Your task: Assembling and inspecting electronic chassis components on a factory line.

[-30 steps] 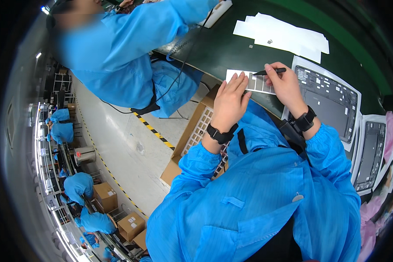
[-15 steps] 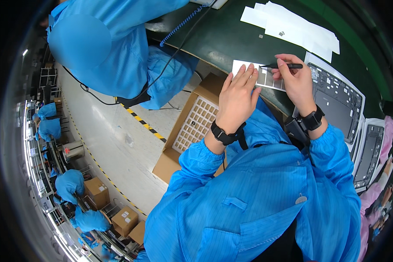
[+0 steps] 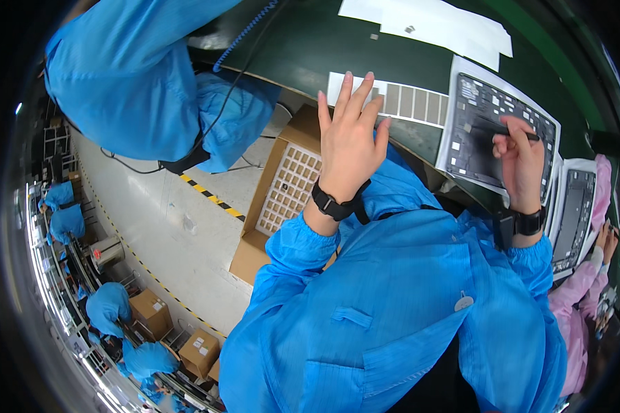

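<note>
My left hand (image 3: 355,131) lies with its fingers spread over the left part of a white backing strip (image 3: 434,109) bearing a row of grey rectangular stickers. My right hand (image 3: 520,165) is closed around slim black tweezers (image 3: 531,136) with a dark pointed end. It is above a dark device casing (image 3: 482,153) dotted with small white and grey pieces. The casing lies in a white tray (image 3: 445,155). A small grey square (image 3: 467,128) shows near the tweezers' tip; whether the tip grips it, I cannot tell.
White paper sheets (image 3: 455,38) lie at the far side of the green table (image 3: 310,55). A second casing (image 3: 573,206) is on the right, near a pink-sleeved person (image 3: 579,303). A carton (image 3: 251,258) with a compartmented tray stands left. Beyond it sits a blue-clad co-worker (image 3: 131,89).
My right hand has moved right with the tweezers, from the sticker strip to over the casing. My left hand stays at the strip, fingers more spread. The view has shifted.
</note>
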Available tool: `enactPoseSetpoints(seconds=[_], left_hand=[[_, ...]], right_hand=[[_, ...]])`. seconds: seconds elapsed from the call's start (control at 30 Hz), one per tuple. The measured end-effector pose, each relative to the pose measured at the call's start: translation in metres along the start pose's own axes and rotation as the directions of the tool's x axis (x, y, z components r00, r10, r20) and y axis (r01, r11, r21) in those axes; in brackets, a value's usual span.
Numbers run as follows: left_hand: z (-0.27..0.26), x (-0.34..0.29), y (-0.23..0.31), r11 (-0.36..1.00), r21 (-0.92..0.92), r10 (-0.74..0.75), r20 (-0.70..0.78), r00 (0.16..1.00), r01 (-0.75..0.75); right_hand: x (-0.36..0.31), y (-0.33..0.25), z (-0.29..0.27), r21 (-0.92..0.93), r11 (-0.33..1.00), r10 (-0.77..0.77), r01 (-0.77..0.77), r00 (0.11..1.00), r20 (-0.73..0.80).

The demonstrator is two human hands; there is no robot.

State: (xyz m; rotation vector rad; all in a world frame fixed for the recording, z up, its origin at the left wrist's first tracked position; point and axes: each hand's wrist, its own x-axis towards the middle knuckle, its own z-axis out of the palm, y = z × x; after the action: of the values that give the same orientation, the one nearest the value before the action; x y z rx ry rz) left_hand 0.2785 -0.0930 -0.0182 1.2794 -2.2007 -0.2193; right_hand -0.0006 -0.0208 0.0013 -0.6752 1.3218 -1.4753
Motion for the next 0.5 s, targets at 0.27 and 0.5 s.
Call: enactPoseSetpoints(seconds=[0.27,0.5], left_hand=[[0.028,-0.004,0.051,0.932,-0.359,0.047,-0.005,0.999,-0.046],[0.036,-0.006,0.072,0.940,-0.338,-0.001,0.112,0.994,0.039]], right_hand=[[-0.008,0.007,-0.005,-0.144,0.984,0.120,-0.105,0.987,0.104],[0.007,0.000,-0.008,-0.345,0.938,0.111,-0.042,0.977,0.182]])
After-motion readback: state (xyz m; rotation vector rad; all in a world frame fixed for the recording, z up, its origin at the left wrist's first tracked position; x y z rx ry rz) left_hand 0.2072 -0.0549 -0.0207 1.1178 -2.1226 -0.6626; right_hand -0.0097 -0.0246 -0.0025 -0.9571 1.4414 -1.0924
